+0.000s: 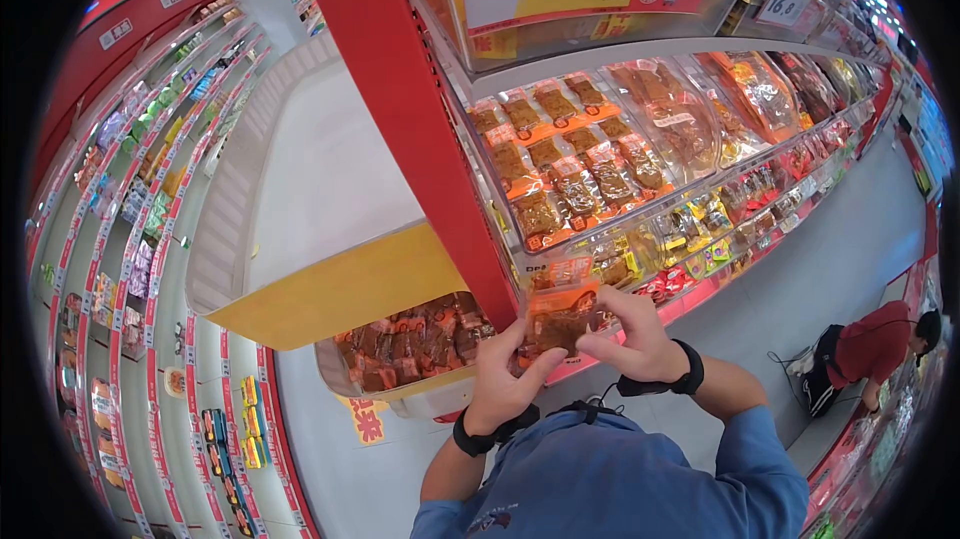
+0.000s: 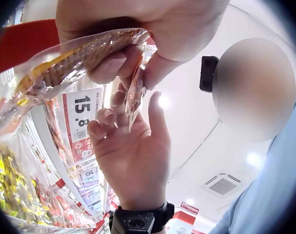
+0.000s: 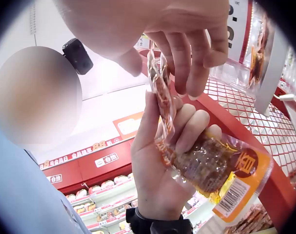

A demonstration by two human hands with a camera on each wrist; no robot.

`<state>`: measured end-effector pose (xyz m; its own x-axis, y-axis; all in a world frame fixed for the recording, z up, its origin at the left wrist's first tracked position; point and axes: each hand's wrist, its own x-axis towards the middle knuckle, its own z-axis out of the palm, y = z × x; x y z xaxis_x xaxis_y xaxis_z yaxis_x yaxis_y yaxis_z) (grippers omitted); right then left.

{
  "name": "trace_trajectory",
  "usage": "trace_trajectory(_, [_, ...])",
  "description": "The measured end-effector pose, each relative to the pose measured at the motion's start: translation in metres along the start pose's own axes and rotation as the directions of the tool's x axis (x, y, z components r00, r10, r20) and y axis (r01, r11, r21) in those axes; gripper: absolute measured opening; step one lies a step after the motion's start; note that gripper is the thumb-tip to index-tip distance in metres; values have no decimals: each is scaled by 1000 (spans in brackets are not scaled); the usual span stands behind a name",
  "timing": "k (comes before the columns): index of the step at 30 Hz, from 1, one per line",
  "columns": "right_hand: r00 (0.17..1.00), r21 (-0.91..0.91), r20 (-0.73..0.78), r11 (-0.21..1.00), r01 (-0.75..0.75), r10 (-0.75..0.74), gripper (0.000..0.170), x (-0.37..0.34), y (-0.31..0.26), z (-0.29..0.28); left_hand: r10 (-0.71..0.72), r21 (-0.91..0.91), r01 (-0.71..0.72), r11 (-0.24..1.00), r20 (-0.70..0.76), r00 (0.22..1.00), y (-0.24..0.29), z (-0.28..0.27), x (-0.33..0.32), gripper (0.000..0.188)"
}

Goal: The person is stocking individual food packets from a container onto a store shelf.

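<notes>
My left hand (image 1: 500, 384) grips two clear snack packets, best seen in the right wrist view. One packet (image 3: 206, 165), with brown food, an orange label and a barcode, sticks out between its fingers. A thinner-looking packet (image 3: 162, 100), seen edge-on, stands up between its thumb and fingers. Opposite is my right hand (image 1: 640, 339), its fingers loosely extended around the upper end of the edge-on packet. In the left wrist view, the right palm (image 2: 133, 156) faces that packet, with the thumb apart from the fingers. The head view shows an orange-labelled packet (image 1: 560, 319) between both hands.
Ahead, a clear shelf tray (image 1: 540, 129) holds similar orange-labelled packets. Below the red post (image 1: 400, 89), a bin (image 1: 335, 364) contains dark red packets. Stocked shelves (image 1: 150, 289) line the left. A person in red (image 1: 865, 364) crouches in the right aisle.
</notes>
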<state>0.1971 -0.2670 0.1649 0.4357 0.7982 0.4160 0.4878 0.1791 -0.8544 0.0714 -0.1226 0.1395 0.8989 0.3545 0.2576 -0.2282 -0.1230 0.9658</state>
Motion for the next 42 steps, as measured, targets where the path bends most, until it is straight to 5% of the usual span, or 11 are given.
trace_trajectory(5, [996, 162, -78, 986, 45, -33, 40, 3, 9, 10, 134, 127, -136, 982, 25, 991, 1, 3, 4, 27])
trace_trajectory(14, [977, 436, -148, 897, -74, 152, 34, -5, 5, 13, 23, -27, -23, 999, 5, 1000, 11, -4, -11, 17])
trace_trajectory(17, [980, 461, -124, 883, -83, 156, 35, -6, 7, 14, 57, 94, -56, 994, -10, 998, 10, -8, -16, 15])
trace_trajectory(20, [995, 137, -53, 988, -75, 83, 35, -7, 3, 6, 83, 119, -74, 990, -76, 994, 5, -9, -19, 12])
trace_trajectory(24, [985, 130, -135, 984, 122, -104, 43, 5, 1, 2, 144, 191, -118, 974, -125, 982, 10, -14, -23, 13])
trace_trajectory(27, [994, 283, -46, 955, -85, 103, 47, 3, -14, -17, 112, 197, -82, 977, -143, 983, 3, -17, -29, 13])
trace_trajectory(31, [985, 151, -63, 977, -147, 159, 41, 3, -22, -18, 136, 233, -91, 968, -184, 974, 9, -14, -29, 12])
trace_trajectory(34, [994, -6, 31, 994, -108, 108, 30, 5, -20, -24, 61, 62, -44, 997, -310, 949, 10, -6, -31, 12])
trace_trajectory(37, [944, -168, 277, 976, -138, 181, 23, 10, -30, -28, 108, 131, -68, 989, -330, 938, 9, -7, -32, 12])
trace_trajectory(40, [898, -271, 439, 952, 144, -11, 26, 9, -16, -16, 86, 183, -40, 982, -249, 965, 8, -8, -36, 14])
trace_trajectory(42, [890, -280, 454, 953, 112, 29, 27, 6, -15, -8, 131, 262, -68, 963, -228, 965, 7, -9, -39, 17])
